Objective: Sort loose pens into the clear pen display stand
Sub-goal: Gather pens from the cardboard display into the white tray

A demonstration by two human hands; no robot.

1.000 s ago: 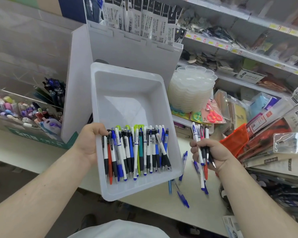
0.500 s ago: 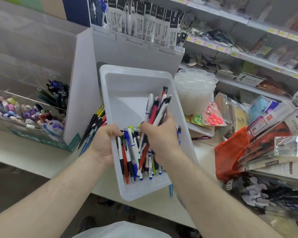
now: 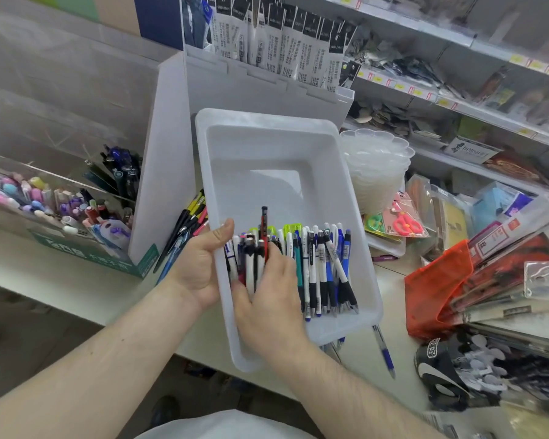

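Pens [image 3: 317, 270] lie gathered in the white tray's [image 3: 267, 147] near end, none visibly sorted yet; left hand [image 3: 200, 264] grips its rim, right hand [image 3: 267, 299] lies over the pens, its fingers hidden, grip unclear.

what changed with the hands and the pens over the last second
The right hand, which held a bunch of pens out over the counter a second ago, carried them into the white tray and now presses them down among the pens at its near end. The camera view also shifted. The left hand kept its grip on the tray's left rim, and a blue pen stays on the counter.
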